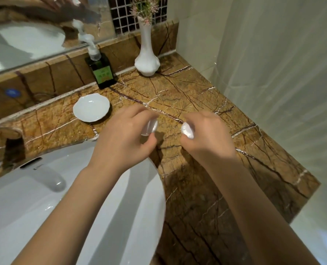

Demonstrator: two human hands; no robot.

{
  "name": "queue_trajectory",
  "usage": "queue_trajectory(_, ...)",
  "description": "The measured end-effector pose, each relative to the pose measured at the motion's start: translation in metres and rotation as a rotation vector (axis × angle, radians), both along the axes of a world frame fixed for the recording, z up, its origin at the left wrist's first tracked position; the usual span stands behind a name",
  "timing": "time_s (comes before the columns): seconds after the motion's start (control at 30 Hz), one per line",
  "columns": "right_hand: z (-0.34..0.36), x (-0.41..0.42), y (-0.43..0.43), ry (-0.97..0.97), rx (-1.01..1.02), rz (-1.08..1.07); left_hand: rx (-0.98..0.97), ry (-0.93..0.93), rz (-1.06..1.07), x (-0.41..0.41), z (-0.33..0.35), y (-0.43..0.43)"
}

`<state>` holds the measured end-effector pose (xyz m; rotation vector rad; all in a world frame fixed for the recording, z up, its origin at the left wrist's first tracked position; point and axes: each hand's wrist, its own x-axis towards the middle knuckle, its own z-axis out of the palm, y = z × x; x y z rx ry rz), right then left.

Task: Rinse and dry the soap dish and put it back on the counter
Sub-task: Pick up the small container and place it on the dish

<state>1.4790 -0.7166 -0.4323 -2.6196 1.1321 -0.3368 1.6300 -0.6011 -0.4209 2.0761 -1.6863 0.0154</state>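
**Status: soap dish on counter, both hands occupied**

White ceramic soap dish (91, 107) rests upright on the brown marble counter (206, 88), empty, near the dark pump bottle (102, 72) and just behind the sink (145, 197) rim. Neither hand touches it.

Left hand (124, 138): fingers curled closed around a small pale glossy object (150, 127). Right hand (206, 138): fingers curled closed around a similar whitish object (187, 130). Their identity cannot be determined.

Assessment: the dish looks clean and free of visible water, but whether rinsing and drying are complete cannot be confirmed. If complete, the dish is already in its final position.
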Motion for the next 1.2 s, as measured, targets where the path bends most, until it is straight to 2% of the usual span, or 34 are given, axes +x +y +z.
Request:
queue_trajectory(0.23,0.046,0.044,0.033,-0.101,-0.081,0.093,0.014,-0.013,0.177,0.051,0.022,0.048)
queue_trajectory(0.43,0.045,0.093,0.052,-0.153,-0.049,0.160,0.041,-0.023,0.304,0.085,0.013,0.071)
queue_trajectory(0.63,0.026,0.114,0.034,-0.130,-0.046,0.265,0.041,0.034,0.420,0.105,-0.009,0.046)
queue_trajectory(0.8,0.012,0.119,0.017,-0.337,-0.071,0.399,0.051,0.065,0.512,0.115,-0.033,0.014)
queue_trajectory(0.87,0.008,0.124,0.010,-0.365,-0.101,0.407,0.056,0.063,0.536,0.119,-0.042,0.006)
queue_trajectory(1.2,-0.006,0.147,-0.006,-0.322,-0.114,0.449,0.068,0.083,0.574,0.128,-0.061,-0.008)
